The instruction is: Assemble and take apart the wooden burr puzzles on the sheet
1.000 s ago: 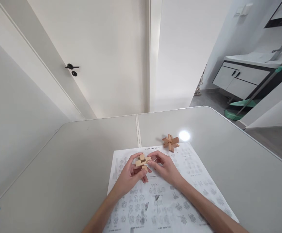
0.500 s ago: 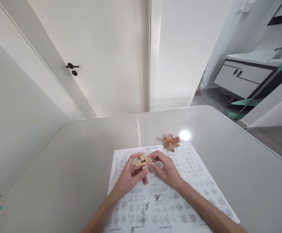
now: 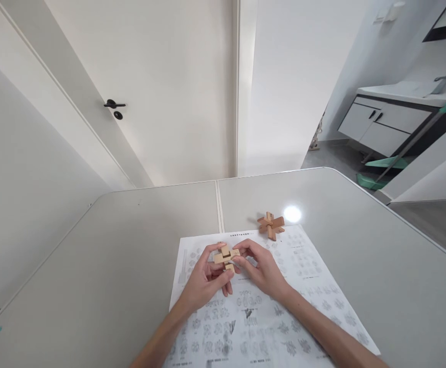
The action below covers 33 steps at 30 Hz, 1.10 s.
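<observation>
Between my two hands is a pale wooden burr puzzle (image 3: 223,258), made of interlocking notched sticks and held just above the printed sheet. My left hand (image 3: 206,278) grips it from the left, with fingers at its far side and thumb at its near end. On the right, my right hand (image 3: 260,267) pinches the end of one stick between thumb and fingertips. A dark gap shows near the puzzle's middle. Beyond my right hand, a darker, reddish-brown burr puzzle (image 3: 271,225) sits at the top edge of the sheet.
Under my hands lies a large white paper sheet (image 3: 253,327) printed with small puzzle diagrams. It rests on a grey table (image 3: 92,276) with a seam running away from me. Behind stand a white door (image 3: 177,92) and, at right, a sink cabinet (image 3: 387,120).
Both hands stay in almost the same place around the pale puzzle. A stick end at its far left shows a little more, and the left hand's lower fingers have shifted slightly.
</observation>
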Tool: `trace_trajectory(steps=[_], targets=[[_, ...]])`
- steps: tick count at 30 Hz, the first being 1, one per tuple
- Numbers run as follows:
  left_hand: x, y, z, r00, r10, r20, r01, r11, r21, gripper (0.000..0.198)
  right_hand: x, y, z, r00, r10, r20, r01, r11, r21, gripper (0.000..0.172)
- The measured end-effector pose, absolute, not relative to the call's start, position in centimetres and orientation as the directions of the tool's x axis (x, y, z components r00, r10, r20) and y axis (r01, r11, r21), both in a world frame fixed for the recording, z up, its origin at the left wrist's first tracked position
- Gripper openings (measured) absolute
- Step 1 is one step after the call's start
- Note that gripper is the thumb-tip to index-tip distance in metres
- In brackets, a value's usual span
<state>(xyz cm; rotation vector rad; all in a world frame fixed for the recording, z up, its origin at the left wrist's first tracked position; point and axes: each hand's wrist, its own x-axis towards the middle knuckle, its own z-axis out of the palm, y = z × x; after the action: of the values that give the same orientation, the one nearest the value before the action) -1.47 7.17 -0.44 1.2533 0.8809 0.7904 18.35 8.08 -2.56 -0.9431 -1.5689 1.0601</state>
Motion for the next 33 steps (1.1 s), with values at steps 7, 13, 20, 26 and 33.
trace_trajectory(steps=[7,13,20,26,33], targets=[[-1.6,7.3,0.0,0.459,0.877,-0.145,0.006,0.16,0.987,0.063,18.4,8.2,-2.4,-0.215,0.938,0.272,0.064,0.291,-0.954,0.02],[-1.6,7.2,0.9,0.479,0.867,-0.136,0.046,0.13,0.99,0.057,18.5,8.2,-2.2,-0.264,0.949,0.171,-0.032,0.168,-0.985,0.024],[-2.1,7.4,0.6,0.42,0.902,-0.104,0.15,0.044,0.988,0.05,18.7,8.5,-2.1,-0.398,0.914,0.078,-0.247,-0.024,-0.969,0.036],[-2.3,7.6,-0.2,0.317,0.948,0.006,0.37,-0.129,0.92,0.032,19.0,8.8,-2.8,-0.503,0.864,0.04,-0.393,-0.187,-0.901,0.035],[-2.9,7.5,-1.9,0.272,0.903,0.332,0.641,-0.427,0.637,0.031,19.1,9.0,-2.4,-0.471,0.876,0.108,-0.302,-0.045,-0.952,0.033]])
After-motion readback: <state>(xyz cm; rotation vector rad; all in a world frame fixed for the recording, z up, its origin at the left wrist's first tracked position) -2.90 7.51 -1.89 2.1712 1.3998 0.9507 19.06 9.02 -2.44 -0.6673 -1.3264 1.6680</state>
